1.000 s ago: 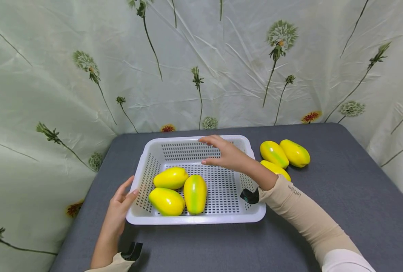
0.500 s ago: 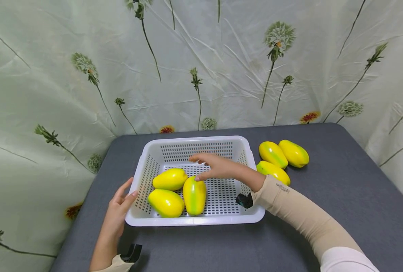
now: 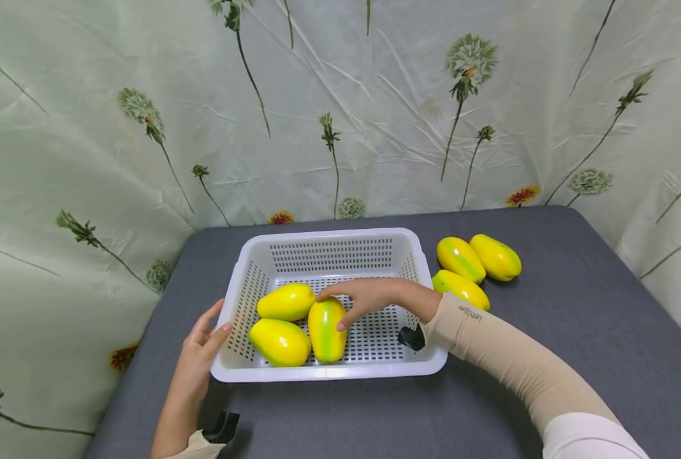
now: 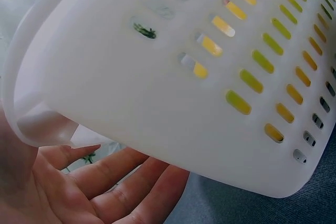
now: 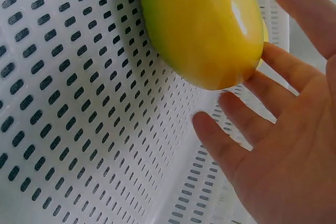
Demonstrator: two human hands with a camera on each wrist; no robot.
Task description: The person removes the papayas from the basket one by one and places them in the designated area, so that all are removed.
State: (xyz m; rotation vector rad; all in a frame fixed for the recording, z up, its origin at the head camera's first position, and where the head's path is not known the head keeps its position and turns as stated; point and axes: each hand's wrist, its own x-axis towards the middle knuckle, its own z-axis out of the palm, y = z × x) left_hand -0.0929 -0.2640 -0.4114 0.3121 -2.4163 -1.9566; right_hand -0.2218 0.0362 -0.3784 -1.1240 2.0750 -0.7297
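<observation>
A white perforated plastic basket (image 3: 329, 371) holds three glossy yellow papayas with green streaks. My right hand (image 3: 369, 296) reaches in over the rightmost papaya (image 3: 326, 341), forefinger at its far end and thumb at its right side. In the right wrist view, the fingertips of my right hand (image 5: 283, 124) are right at the end of that papaya (image 5: 205, 30), the thumb on the other side. Left of it lie the other two, an upper papaya (image 3: 285, 302) and a lower papaya (image 3: 280, 343). My left hand (image 3: 199, 347) rests against the basket's left rim, fingers loosely extended outside.
Three more papayas (image 3: 461, 260) lie together on the dark grey tabletop (image 3: 576, 306), right of the basket. The nearest one sits close to the basket's right wall. Behind the table hangs a pale curtain (image 3: 398, 115) printed with flowers.
My right hand has come down and toward me, from above the back of the basket to the rightmost papaya inside. My left hand has stayed at the rim.
</observation>
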